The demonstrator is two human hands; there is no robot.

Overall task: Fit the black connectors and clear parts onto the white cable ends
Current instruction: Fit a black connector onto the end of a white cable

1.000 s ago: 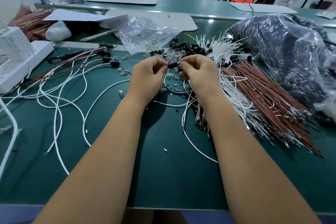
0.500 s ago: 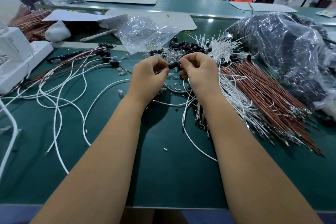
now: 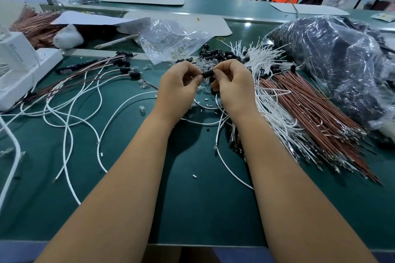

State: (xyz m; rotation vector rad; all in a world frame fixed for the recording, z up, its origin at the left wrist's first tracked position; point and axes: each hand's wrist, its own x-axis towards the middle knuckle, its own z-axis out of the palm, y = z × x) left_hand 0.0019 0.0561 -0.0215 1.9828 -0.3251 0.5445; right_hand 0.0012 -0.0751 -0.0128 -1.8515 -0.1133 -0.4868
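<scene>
Both forearms reach out over bare green table (image 3: pixel 192 209), I note left hand (image 3: pixel 177 89) and right hand (image 3: pixel 234 87) knuckles-up, curled fingers pinching one black connector (image 3: pixel 207 74) between them, just short of the loose connector pile (image 3: pixel 215 55), white cable bundle (image 3: pixel 271 83) crowding right.

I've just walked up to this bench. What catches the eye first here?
Two bare hands meet mid-table, the left hand and right hand pinching one small black connector between them. To their right fans a thick bundle of white and brown wires; loose white cables sprawl to the left.
</scene>
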